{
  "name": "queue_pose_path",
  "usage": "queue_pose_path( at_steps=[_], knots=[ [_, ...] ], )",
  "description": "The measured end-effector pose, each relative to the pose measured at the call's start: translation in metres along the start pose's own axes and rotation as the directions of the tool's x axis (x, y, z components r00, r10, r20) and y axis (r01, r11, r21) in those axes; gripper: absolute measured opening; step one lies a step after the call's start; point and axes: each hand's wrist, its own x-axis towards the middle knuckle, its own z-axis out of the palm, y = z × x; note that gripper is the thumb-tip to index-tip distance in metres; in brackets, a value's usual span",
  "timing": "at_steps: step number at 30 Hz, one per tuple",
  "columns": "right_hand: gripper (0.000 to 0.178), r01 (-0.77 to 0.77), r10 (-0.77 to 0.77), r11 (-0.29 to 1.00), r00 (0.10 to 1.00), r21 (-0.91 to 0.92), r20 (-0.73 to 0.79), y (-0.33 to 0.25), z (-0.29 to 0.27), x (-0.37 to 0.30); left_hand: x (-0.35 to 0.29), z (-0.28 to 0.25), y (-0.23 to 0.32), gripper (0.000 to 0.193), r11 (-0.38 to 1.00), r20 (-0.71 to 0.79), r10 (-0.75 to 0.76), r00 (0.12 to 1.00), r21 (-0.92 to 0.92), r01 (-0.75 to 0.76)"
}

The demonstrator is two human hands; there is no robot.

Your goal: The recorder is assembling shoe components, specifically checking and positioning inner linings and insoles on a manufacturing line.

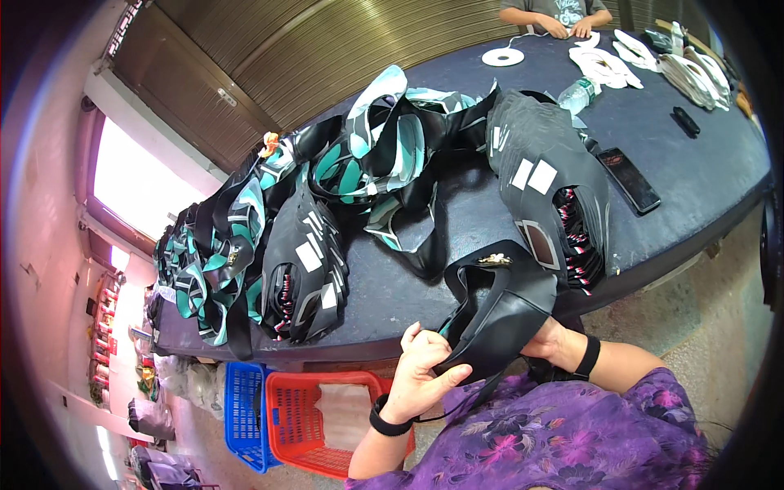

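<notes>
A black shoe upper (510, 314) with a small shiny gold-coloured mark is held between my two hands, near the front edge of the table. My left hand (420, 367) grips its near left edge, thumb on the outside and fingers curled at the opening. From the right, my right hand (545, 339) holds the other end; its fingers are mostly hidden behind the upper. Just beyond lies a stack of dark grey shoe uppers (531, 155) with white patches. A second stack of grey uppers (310, 253) sits to the left, beside a tangled heap of black and teal uppers (237, 237).
A phone (629, 180), a clear plastic bottle (578, 95) and a small black object (685, 122) lie on the dark table (376, 282). Across it, another person's hands (569, 27) work near a white roll (502, 57). Red (286, 416) and blue baskets (242, 412) stand below.
</notes>
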Motion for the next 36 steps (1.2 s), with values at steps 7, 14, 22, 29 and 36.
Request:
queue_pose_path(
  at_steps=[7,14,22,29,36],
  knots=[
    [0.025,0.035,-0.029,0.991,0.998,0.13,-0.047,0.005,-0.004,0.003,-0.008,0.012,-0.004,0.027,0.999,-0.252,-0.006,0.968,-0.037,-0.004],
    [0.036,0.183,-0.182,0.979,0.983,-0.094,0.02,-0.006,0.002,-0.022,-0.014,0.014,-0.008,0.024,1.0,-0.309,-0.021,0.951,-0.005,0.021],
    [0.053,0.237,-0.145,0.949,0.913,-0.207,0.382,-0.017,0.04,-0.031,-0.023,0.013,-0.015,0.027,0.999,-0.417,-0.05,0.908,-0.003,0.054],
    [0.028,0.468,-0.376,0.611,0.881,-0.638,0.287,-0.024,0.057,-0.012,-0.023,0.01,-0.001,0.021,0.931,-0.135,0.342,0.93,0.183,-0.316],
    [0.042,0.123,-0.202,0.913,0.965,-0.389,-0.168,-0.011,-0.007,-0.002,-0.026,0.05,-0.024,0.012,0.944,0.031,0.158,0.987,0.289,-0.16]
  ],
)
